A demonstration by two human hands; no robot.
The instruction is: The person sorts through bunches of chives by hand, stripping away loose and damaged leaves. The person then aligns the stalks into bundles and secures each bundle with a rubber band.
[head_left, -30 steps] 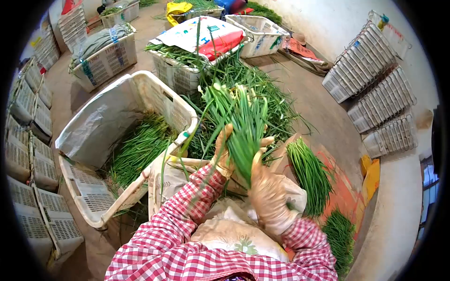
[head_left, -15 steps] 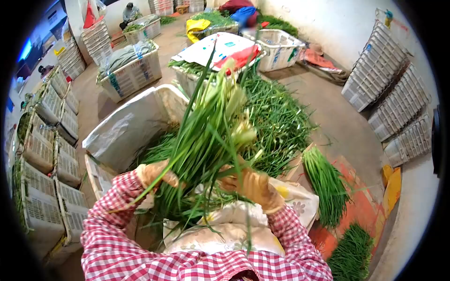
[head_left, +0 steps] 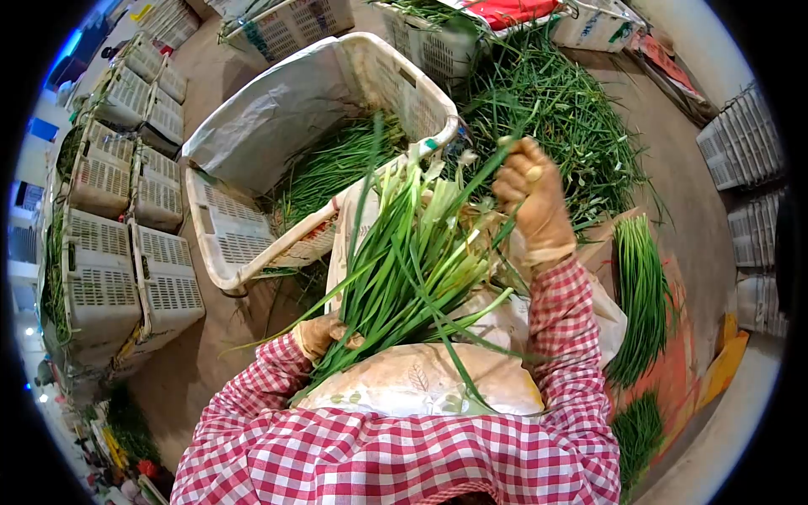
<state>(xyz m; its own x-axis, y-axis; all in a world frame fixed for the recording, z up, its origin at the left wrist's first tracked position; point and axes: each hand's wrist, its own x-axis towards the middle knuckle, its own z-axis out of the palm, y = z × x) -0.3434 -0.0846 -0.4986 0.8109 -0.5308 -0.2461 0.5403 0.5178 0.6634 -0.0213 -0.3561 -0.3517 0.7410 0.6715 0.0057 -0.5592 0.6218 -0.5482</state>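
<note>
Tan gloves cover both hands. Curled around the leafy end of a bundle of green stalks (head_left: pixel 412 261), the left hand (head_left: pixel 326 337) presses its fingers together; the bundle slants up and away from this grip, pale stem ends fanned toward the right hand (head_left: pixel 532 202). That one is raised in a closed fist, a long leaf (head_left: pixel 488 174) running up to its knuckles; whether the fingers pinch it, I cannot tell. Below the fist and just beside the left hand, a patterned cloth (head_left: pixel 429 379) lies under the stalks. Beyond the left hand stands a white crate (head_left: pixel 223 279) holding more greens (head_left: pixel 337 168); stacked crates (head_left: pixel 101 261) rise farther to its left. Past the fist spreads a loose green pile (head_left: pixel 560 126), and to the fist's right lies a neat sheaf (head_left: pixel 640 295).
</note>
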